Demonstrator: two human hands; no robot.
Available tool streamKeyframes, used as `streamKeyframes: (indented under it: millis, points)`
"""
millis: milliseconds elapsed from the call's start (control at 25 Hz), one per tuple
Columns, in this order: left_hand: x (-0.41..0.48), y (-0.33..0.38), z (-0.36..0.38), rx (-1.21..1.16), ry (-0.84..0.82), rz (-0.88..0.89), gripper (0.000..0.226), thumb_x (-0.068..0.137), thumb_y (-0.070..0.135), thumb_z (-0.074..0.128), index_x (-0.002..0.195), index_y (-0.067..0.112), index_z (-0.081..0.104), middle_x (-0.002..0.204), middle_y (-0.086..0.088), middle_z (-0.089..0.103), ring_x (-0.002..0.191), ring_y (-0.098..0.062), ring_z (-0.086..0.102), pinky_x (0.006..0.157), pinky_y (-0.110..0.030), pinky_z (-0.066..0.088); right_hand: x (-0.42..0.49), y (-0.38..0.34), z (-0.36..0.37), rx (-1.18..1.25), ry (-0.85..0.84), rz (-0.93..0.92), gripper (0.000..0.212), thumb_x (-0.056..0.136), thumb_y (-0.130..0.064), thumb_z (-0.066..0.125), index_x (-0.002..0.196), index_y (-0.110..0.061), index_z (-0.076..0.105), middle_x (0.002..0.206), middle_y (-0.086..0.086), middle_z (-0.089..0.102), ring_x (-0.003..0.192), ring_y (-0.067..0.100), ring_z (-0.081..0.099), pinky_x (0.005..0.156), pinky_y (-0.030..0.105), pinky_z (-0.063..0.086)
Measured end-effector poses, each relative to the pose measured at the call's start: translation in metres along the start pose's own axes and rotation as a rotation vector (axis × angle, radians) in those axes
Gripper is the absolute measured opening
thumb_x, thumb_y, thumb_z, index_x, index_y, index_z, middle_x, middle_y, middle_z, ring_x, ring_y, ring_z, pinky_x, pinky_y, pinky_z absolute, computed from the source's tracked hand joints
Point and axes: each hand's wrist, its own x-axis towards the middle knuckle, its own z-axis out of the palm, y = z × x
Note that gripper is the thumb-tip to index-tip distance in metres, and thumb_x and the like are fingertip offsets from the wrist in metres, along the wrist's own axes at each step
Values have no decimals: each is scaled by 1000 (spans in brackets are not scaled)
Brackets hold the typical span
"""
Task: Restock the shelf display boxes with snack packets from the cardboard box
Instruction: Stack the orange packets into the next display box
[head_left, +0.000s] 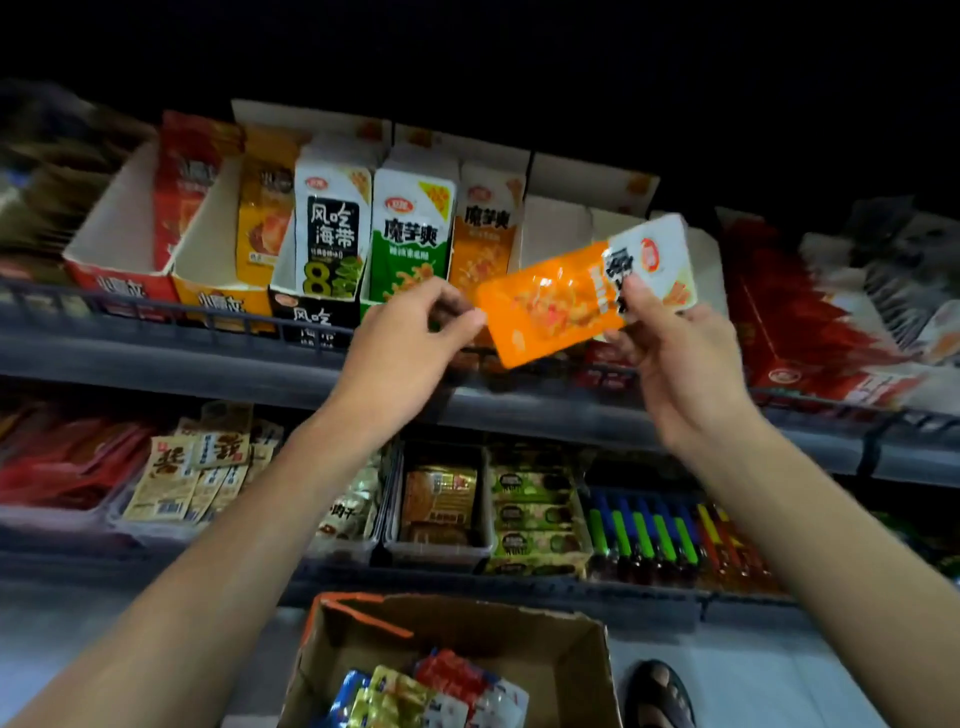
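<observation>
Left hand (410, 332), right hand (675, 364) pinch orange packet (550, 306); behind, 风吃海带 packet (332, 234), green 魔芋爽 packet (410, 239).

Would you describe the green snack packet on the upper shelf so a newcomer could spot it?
On the upper shelf, find the row of open display boxes. The green packet stands upright between a black-and-white packet and an orange packet in the next box. Only it has a green lower half.

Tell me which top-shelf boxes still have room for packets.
Bare room: the front of the red box and the yellow box beside it, ahead of their packets. Crowded: the black box and green box, packed to the front.
</observation>
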Motion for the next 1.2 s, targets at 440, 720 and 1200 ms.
streamKeyframes:
  millis: [440, 720, 1200]
  points:
    - [9, -10, -4, 679, -3, 154, 39, 97, 39, 52, 132, 24, 56, 138, 5, 45, 121, -17, 50, 98, -38, 45, 126, -26, 73, -458, -21, -179, 23, 83, 4, 71, 105, 2, 66, 83, 6, 68, 59, 9, 65, 51, 21, 53]
    - [10, -14, -7, 655, -28, 189, 38, 97, 37, 53, 133, 24, 56, 130, 9, 48, 117, -13, 51, 95, -36, 49, 151, -4, 93, -948, -212, -314, 36, 82, -19, 78, 116, -16, 66, 119, 8, 68, 109, 22, 65, 94, 42, 54]
    - [8, -16, -6, 648, -24, 212, 39, 98, 34, 51, 135, 24, 53, 130, 9, 45, 115, -13, 50, 92, -35, 50, 133, 24, 107, -1718, -177, -849, 54, 87, -12, 66, 136, -18, 44, 125, 14, 61, 113, 36, 57, 87, 42, 47]
